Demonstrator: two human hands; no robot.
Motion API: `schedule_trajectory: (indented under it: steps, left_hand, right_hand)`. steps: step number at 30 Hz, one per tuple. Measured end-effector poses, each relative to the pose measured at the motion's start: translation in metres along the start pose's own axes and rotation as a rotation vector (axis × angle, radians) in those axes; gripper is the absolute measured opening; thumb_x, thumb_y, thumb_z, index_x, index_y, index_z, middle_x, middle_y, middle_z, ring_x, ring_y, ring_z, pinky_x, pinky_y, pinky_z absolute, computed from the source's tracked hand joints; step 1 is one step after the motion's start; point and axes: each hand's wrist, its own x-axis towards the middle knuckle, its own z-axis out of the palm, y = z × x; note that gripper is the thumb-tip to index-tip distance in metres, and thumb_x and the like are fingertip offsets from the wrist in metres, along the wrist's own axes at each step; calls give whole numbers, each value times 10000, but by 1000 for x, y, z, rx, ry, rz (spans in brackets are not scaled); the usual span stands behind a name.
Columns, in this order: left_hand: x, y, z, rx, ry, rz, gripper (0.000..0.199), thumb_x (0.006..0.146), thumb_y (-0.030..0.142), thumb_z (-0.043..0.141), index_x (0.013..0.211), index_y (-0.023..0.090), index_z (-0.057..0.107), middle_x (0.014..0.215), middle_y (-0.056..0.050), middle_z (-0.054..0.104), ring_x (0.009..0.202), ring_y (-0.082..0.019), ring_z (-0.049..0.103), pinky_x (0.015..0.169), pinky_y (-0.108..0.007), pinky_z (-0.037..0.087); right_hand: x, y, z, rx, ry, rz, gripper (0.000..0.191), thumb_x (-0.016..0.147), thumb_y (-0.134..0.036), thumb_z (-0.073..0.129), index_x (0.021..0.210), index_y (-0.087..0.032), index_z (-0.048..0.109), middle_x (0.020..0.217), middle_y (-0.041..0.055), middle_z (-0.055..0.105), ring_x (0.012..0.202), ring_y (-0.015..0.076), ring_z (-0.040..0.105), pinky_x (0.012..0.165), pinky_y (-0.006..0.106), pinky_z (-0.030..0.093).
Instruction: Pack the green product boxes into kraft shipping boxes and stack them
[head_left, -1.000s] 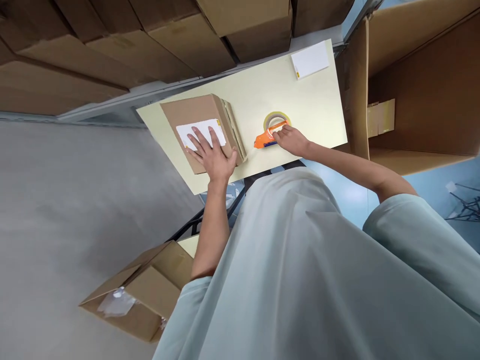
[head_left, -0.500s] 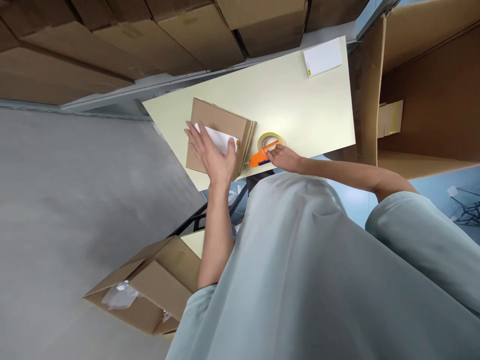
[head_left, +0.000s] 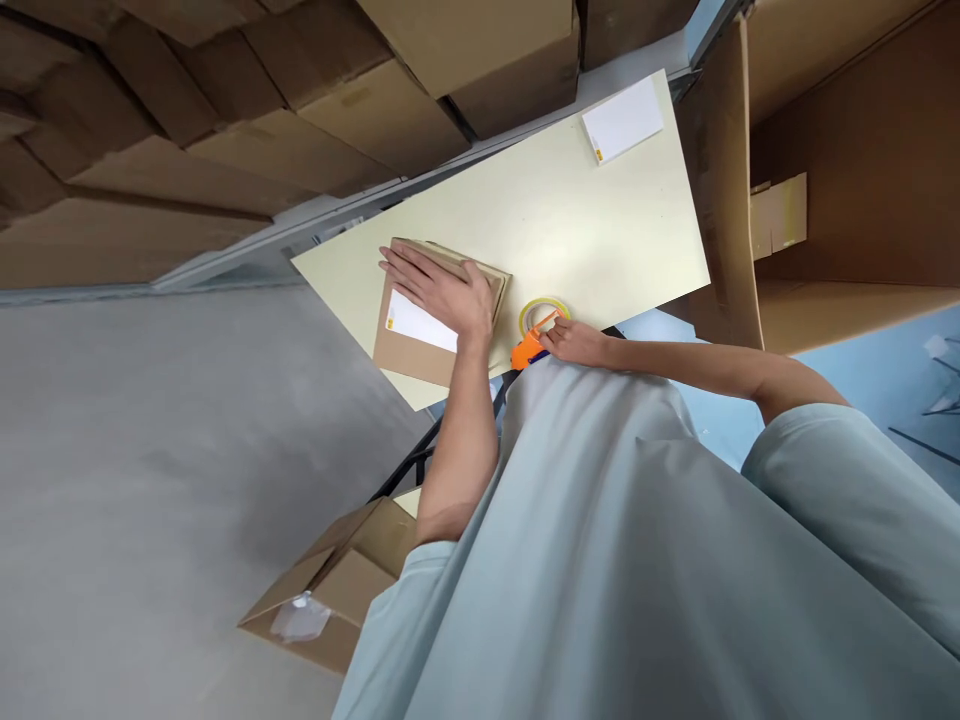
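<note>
Laying the left hand (head_left: 446,298) open across the carton (head_left: 412,358), ideally bracing it evenly; gripping, apparently, an orange tape dispenser (head_left: 527,349) in the right hand (head_left: 579,343), beyond that palm's thumb side.

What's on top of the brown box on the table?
A white paper with a small yellow mark lies on the brown box. The left hand partly covers them, so I can't see what's right under it.
</note>
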Motion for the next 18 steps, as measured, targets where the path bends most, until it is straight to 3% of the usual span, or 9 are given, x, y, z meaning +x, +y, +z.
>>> schedule_trajectory:
  steps: [5,12,15,18]
  left_hand:
    - [1,-4,-1,-102,-103,72,1105,1007,373,596,1835,129,-95,1911,-114,-129,1700,-322,-315,1383,-574,-235]
    - [-4,-5,0,49,-67,220,1064,1034,397,558,1835,118,-84,1919,-137,-106,1701,-333,-321,1388,-602,-217]
    - [-8,-3,-3,47,-88,274,1073,1005,381,599,1842,117,-18,1922,-140,-90,1720,-351,-286,1401,-599,-201]
    - [-13,-2,-11,35,-171,344,1090,958,381,663,1847,141,81,1930,-116,-46,1743,-355,-234,1424,-564,-169]
  right_hand:
    - [-26,15,11,-7,41,48,448,1020,21,402,1397,-13,641,1057,197,834,895,272,781,968,455,531]
    - [-92,105,-16,-38,72,282,411,1047,-10,386,1345,-22,669,1024,175,831,912,275,738,1022,484,499]
    - [-86,127,-28,-36,48,333,400,1074,-37,364,1356,-27,648,1049,167,827,942,274,731,1025,468,476]
    - [-58,131,-30,-83,48,312,410,1066,-34,349,1368,-20,625,1046,163,826,935,278,737,998,452,469]
